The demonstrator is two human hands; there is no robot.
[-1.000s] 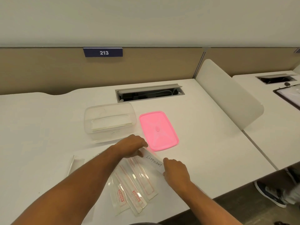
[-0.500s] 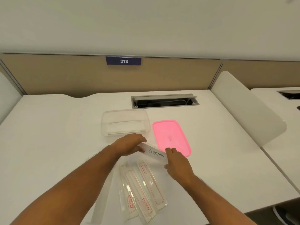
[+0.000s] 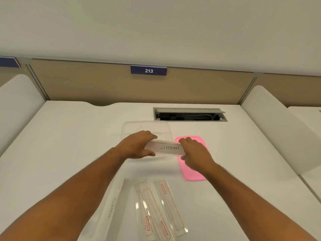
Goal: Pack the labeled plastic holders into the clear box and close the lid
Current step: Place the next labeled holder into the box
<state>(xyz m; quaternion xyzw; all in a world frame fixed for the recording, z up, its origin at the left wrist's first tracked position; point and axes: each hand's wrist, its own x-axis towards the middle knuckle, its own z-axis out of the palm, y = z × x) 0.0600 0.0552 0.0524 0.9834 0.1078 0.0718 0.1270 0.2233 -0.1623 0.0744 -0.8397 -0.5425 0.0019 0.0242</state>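
We had the ELEPHANT holder (image 3: 169,149) pinched at both ends: left hand (image 3: 137,146) with its thumb under and fingers over the left end, right hand (image 3: 194,153) with its fingers curled round the right end. Neither grip was spread; both were closed on that one holder. The holder was in the air, roughly level, label up, just over the front rim of the clear box (image 3: 145,126), which stood near the middle of the counter (image 3: 69,136), in front of the cable hatch (image 3: 190,114). The pink lid (image 3: 192,173) lay flat on the counter just right of the box, partly under our right hand. We could not tell what was already inside the box, since the hands covered most of it.

Step in hand, as we judged it: lowering this holder into the box. To do it well, we needed the long side lined up with the box's long side, both ends level, then a flat drop inside the walls so it did not catch the rim. Releasing both ends together would matter, since the thin plastic looked slippery and could tilt.

Left to pack near the front edge of the counter: the GIRAFFE holder (image 3: 111,206) and three red-printed holders (image 3: 156,209), overlapping and fanned out. The lid was not yet on.
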